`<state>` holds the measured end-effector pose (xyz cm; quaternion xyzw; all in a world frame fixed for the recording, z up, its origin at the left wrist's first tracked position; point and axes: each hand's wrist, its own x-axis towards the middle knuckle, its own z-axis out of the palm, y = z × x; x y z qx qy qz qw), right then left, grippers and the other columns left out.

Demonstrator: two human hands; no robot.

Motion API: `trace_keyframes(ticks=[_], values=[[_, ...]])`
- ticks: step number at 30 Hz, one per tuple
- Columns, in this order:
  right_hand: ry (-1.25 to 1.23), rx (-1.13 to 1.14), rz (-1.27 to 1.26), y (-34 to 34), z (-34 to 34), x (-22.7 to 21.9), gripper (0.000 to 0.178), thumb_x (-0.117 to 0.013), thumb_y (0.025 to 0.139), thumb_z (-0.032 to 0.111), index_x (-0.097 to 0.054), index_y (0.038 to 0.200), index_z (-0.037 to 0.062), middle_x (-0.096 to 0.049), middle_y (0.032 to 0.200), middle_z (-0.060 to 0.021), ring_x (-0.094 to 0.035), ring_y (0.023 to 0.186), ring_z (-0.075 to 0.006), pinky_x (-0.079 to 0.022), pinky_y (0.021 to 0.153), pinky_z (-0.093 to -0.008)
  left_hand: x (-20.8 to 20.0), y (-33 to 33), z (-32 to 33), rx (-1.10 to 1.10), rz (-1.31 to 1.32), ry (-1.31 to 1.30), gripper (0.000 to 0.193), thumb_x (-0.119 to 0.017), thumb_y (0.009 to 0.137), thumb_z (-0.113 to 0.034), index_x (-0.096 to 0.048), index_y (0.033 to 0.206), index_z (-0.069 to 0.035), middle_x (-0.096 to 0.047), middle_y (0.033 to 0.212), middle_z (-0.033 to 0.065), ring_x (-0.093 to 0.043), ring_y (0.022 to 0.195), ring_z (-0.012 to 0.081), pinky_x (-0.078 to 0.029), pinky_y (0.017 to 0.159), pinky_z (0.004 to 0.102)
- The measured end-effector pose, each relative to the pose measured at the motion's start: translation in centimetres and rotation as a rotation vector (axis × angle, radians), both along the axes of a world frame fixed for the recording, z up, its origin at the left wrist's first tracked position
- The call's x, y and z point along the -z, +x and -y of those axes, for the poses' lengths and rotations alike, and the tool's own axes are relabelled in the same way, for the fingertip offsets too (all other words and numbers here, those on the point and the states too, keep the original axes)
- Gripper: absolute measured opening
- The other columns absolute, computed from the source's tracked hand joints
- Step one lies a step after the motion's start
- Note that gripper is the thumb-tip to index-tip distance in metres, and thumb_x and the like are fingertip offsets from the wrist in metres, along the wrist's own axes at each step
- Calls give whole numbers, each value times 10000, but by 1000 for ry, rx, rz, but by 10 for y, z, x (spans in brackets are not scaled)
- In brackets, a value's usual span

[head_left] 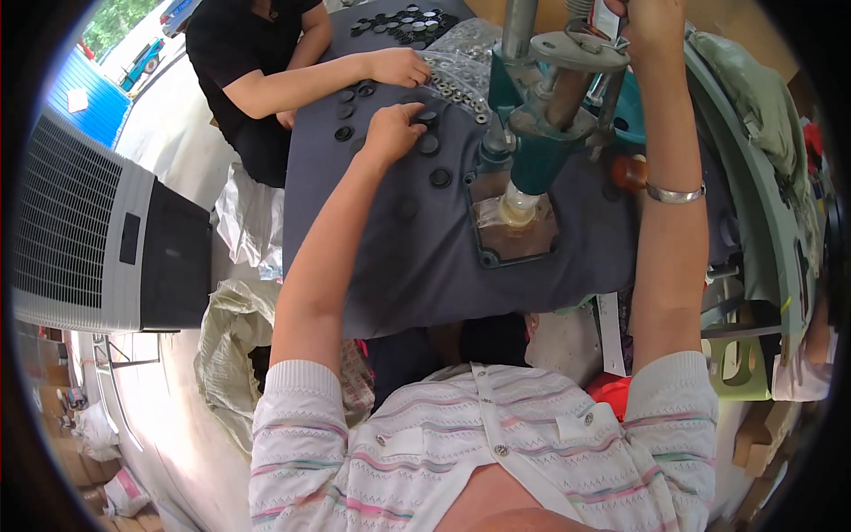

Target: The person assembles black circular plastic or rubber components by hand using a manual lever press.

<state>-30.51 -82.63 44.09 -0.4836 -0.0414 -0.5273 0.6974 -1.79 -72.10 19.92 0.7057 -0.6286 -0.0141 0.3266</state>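
Observation:
My left hand (393,135) reaches over the grey cloth, fingers stretched and apart, beside a round black cap (428,117). Whether the fingertips touch that cap I cannot tell. A second black cap (429,144) lies just below the fingers, and a ring-like black cap (441,178) is nearer to me. My right hand (654,19) is raised at the top edge, beside the head of a green hand press (541,151). Its fingers are curled, but what they grip is cut off by the frame. Under the press ram, a pale round piece (519,206) sits on the base plate (523,244).
Across the table at left, another person's hand (399,67) rests by a clear bag of small metal rings (456,89). Many black caps (412,27) lie at the far end. An orange-brown knob (629,173) is near my right wrist. A large air cooler (84,222) stands left.

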Motion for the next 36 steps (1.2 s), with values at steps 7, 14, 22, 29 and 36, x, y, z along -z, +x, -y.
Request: trace_keyframes(ticks=[7,14,22,29,36], values=[[-163,561,-149,17,-23,-2,212,-523,1005,312,-553,947,111,-461,657,34,-358,447,-23,-265,358,-183,-7,-2,12,17,90,122,396,-760,761,-207,-709,1136,-93,-699,1010,188,-682,934,327,-518,827,382],[-154,590,-175,16,-24,-1,213,-528,1004,316,-555,963,108,-498,687,26,-384,474,-17,-271,368,-170,8,7,24,147,162,25,296,-749,742,-176,-755,1028,-101,-713,960,152,-673,891,317,-518,817,390],[-200,581,-164,15,-21,2,213,-539,999,315,-567,989,103,-506,696,20,-401,488,-20,-279,372,-172,13,13,12,177,104,-66,282,-740,735,-150,-755,1007,-77,-715,927,140,-663,879,316,-515,822,389],[426,-499,42,-6,-12,-9,221,-545,992,326,-563,979,106,-509,699,19,-406,485,-26,-279,372,-177,-15,-17,-46,99,-176,-210,264,-757,756,-91,-740,1015,-48,-716,964,125,-683,880,260,-537,787,333],[104,60,-104,6,-8,-4,226,-553,981,338,-562,946,115,-511,702,20,-410,496,-30,-288,383,-178,-15,-76,-158,134,-94,-195,300,-767,722,-41,-729,1019,-52,-703,1013,119,-655,861,268,-542,726,344]])
